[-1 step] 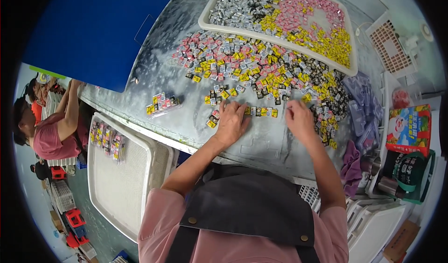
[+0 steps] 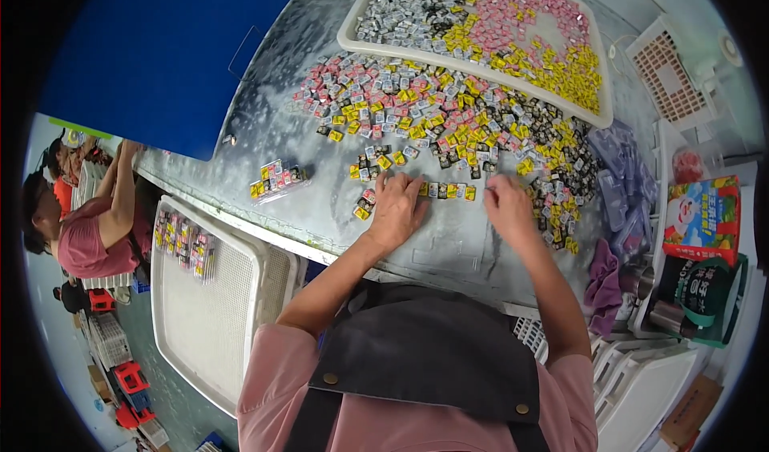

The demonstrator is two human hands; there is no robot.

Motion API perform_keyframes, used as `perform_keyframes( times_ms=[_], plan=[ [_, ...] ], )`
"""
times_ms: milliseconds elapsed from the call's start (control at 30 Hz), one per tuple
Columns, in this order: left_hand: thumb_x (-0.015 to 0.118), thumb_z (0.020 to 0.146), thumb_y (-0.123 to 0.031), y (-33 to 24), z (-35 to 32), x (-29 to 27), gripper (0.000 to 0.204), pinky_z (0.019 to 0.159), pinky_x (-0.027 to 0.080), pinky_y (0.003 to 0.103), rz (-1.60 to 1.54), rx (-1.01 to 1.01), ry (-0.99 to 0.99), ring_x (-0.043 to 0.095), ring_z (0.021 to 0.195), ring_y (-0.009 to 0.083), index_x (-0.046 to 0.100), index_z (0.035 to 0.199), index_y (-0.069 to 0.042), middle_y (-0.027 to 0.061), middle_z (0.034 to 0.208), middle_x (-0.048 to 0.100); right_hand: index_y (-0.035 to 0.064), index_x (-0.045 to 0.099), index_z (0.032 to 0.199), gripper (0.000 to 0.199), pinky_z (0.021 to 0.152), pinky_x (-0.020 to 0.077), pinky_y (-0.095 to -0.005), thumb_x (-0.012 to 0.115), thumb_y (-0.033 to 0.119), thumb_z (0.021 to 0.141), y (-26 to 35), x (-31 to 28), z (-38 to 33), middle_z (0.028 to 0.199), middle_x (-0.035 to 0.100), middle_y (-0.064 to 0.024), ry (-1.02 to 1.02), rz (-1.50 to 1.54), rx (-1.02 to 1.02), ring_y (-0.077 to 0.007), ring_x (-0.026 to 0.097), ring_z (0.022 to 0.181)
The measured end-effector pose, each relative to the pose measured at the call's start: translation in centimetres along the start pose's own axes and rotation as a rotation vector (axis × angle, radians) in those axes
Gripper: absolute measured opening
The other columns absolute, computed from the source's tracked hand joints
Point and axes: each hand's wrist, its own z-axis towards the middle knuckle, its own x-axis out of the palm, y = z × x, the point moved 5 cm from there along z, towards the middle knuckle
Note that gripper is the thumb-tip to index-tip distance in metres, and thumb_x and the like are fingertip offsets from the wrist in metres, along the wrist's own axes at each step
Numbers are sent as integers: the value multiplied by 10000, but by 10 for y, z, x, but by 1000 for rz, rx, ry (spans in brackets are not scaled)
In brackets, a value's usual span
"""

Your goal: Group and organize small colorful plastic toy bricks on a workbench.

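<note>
A short row of small yellow, black and white square packets lies on the table in front of me. My left hand rests at the row's left end, fingers stretched out and apart, with the fingertips touching packets there. Just beyond the row's right end is my right hand, its fingers curled together in a pinch; whatever they hold is hidden. A clear plastic tray, barely visible, lies on the table between my forearms. Loose packets sit just past my left hand.
A mixed heap of packets spreads behind the row, below a white tray of sorted colours. To the left are a filled clear pack and a white rack tray. Purple plastic trays and a cloth lie right.
My right hand has shifted slightly left, closer to the row's right end. My left hand stays in nearly the same place.
</note>
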Motion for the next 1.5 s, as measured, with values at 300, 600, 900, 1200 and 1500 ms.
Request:
perform_keyframes(
  times_ms=[300,600,900,1200,1500],
  plan=[
    [752,798,-141,-3,10,-5,499,947,389,460,10,52,38,562,1072,309,603,1254,-3,159,1125,593,4,623,1160,307,786,511,-433,711,103,883,6,-5,-15,1003,590,-173,65,131,-79,-365,639,869],
    [715,819,-59,1,13,-1,377,906,422,432,-95,75,75,566,1028,331,638,1185,-18,152,1095,592,6,625,1164,302,791,504,-438,700,73,880,5,5,-2,1057,551,-168,180,57,-149,-375,618,907],
    [737,821,-88,3,27,-3,307,885,453,426,-121,93,182,578,999,350,666,1108,-3,161,1072,589,3,606,1205,347,792,511,-423,697,20,870,18,7,3,1081,544,-169,214,115,-219,-354,636,901],
    [747,813,-44,-6,41,-3,433,859,503,418,-327,71,298,596,975,349,629,1225,17,190,1070,567,48,614,1221,345,793,526,-445,696,58,886,27,9,7,1112,520,-163,233,32,-161,-356,643,918],
    [734,824,-49,-10,42,6,407,826,509,410,-208,204,260,591,930,330,640,1218,-7,158,1018,544,99,628,1224,362,780,524,-457,716,90,873,30,14,9,1087,522,-146,248,10,-128,-361,636,937]
  ],
)
